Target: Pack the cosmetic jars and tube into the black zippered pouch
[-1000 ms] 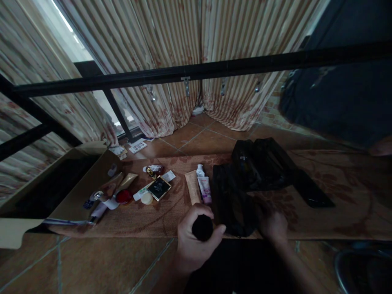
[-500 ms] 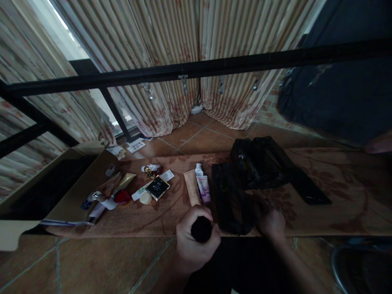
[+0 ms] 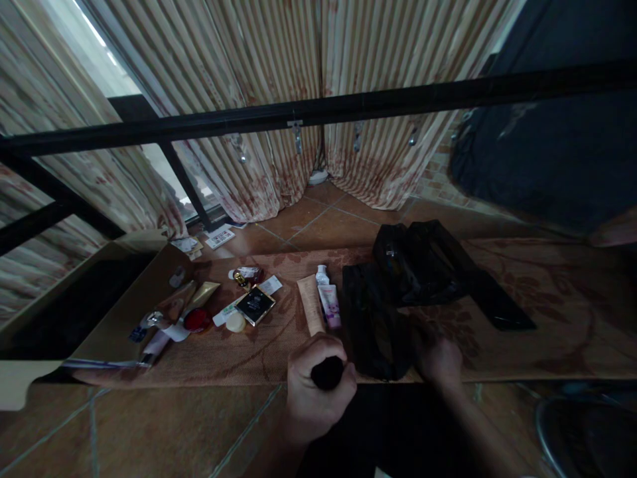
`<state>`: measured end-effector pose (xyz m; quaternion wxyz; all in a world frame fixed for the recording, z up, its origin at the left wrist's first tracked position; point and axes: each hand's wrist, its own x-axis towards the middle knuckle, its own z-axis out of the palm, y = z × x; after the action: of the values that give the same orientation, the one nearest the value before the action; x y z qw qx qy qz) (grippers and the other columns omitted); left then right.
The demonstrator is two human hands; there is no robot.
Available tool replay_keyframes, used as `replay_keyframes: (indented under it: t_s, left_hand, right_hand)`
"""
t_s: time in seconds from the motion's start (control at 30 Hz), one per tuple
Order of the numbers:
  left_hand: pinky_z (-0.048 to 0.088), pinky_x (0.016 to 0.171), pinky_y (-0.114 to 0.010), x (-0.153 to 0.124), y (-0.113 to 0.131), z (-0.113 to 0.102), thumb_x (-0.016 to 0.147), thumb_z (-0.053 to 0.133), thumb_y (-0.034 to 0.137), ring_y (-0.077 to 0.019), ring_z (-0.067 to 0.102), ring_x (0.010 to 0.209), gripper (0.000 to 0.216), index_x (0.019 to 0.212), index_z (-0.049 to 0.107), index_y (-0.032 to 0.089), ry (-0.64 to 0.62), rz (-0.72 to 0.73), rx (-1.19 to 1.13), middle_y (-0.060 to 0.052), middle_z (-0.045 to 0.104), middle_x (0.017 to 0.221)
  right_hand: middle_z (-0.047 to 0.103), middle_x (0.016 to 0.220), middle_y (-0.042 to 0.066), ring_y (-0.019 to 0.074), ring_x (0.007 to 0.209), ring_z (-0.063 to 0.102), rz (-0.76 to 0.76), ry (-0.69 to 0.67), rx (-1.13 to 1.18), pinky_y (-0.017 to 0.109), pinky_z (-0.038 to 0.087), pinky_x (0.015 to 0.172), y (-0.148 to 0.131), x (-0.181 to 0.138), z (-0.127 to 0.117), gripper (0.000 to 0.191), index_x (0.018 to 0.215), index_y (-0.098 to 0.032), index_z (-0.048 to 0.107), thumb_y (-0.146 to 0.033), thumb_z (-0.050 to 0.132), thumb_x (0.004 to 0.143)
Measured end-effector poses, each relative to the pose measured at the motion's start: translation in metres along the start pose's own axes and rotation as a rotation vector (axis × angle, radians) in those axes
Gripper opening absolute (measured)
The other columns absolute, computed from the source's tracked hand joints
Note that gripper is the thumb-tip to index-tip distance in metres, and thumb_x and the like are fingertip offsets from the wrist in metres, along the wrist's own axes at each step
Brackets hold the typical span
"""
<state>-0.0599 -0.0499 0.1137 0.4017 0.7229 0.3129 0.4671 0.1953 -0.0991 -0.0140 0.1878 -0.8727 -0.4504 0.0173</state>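
Note:
My left hand (image 3: 316,395) is wrapped round a black, round-ended object (image 3: 327,373), seen end-on, so its kind is unclear. Just beyond it lie a beige tube (image 3: 311,305), a white and purple tube (image 3: 330,307) and a white-capped bottle (image 3: 322,274), partly covered by that tube. To their right sits a black bag (image 3: 365,325) with a dark opening. My right hand (image 3: 440,362) grips the right side of this bag, its fingers in deep shadow. Behind the bag stands another glossy black bag (image 3: 415,262).
Left on the patterned cloth (image 3: 213,365) are a black square compact (image 3: 255,305), a cream round item (image 3: 235,322), a red jar (image 3: 198,320) and a gold tube (image 3: 204,295). A cardboard box (image 3: 129,312) stands far left. A black phone-like slab (image 3: 507,312) lies right. Another person's hand (image 3: 614,229) shows at right.
The whole view has shifted very slightly. The black object in my left hand is tilted a little and sits lower in my grip; the right hand stays by the bag.

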Motion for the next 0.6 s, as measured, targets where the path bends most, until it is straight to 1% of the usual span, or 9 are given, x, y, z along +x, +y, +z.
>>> replay_keyframes:
  t_s: [0.2,0.37,0.47,0.6]
  left_hand:
    - [0.048,0.067,-0.024,0.001,0.0018,-0.0004,0.074,0.06,0.007,-0.0132,0.059,0.073,0.013,0.076,0.058,0.019,0.009,0.02,-0.016,0.0,0.058,0.074]
    - [0.048,0.065,-0.024,0.0021,0.0038,-0.0011,0.074,0.059,0.006,-0.0133,0.059,0.071,0.013,0.075,0.058,0.019,0.021,0.04,-0.029,0.0,0.057,0.072]
    - [0.047,0.065,-0.024,0.002,0.0038,-0.0011,0.074,0.059,0.006,-0.0129,0.058,0.071,0.014,0.074,0.058,0.019,0.01,0.034,-0.013,0.001,0.057,0.071]
    - [0.047,0.067,-0.024,0.0015,0.0043,-0.0011,0.074,0.059,0.006,-0.0128,0.058,0.072,0.013,0.073,0.058,0.019,0.016,0.019,0.002,0.001,0.056,0.07]
  right_hand:
    - [0.066,0.102,0.009,0.0168,0.068,0.058,0.007,0.003,-0.012,0.027,0.033,0.054,0.0008,0.0006,0.0007,0.038,0.11,-0.022,0.068,-0.037,0.039,0.091]
    - [0.066,0.104,0.01,0.018,0.073,0.059,-0.004,0.005,0.015,0.027,0.035,0.056,-0.0007,0.0009,-0.0016,0.039,0.111,-0.021,0.069,-0.037,0.039,0.091]
    - [0.066,0.105,0.01,0.0185,0.076,0.06,-0.006,0.013,0.027,0.028,0.035,0.057,-0.0013,0.0008,-0.0025,0.038,0.11,-0.021,0.069,-0.037,0.04,0.091]
    - [0.066,0.103,0.008,0.0179,0.072,0.059,0.018,-0.007,0.01,0.028,0.034,0.056,-0.002,0.0004,-0.0029,0.038,0.11,-0.022,0.068,-0.038,0.039,0.092]
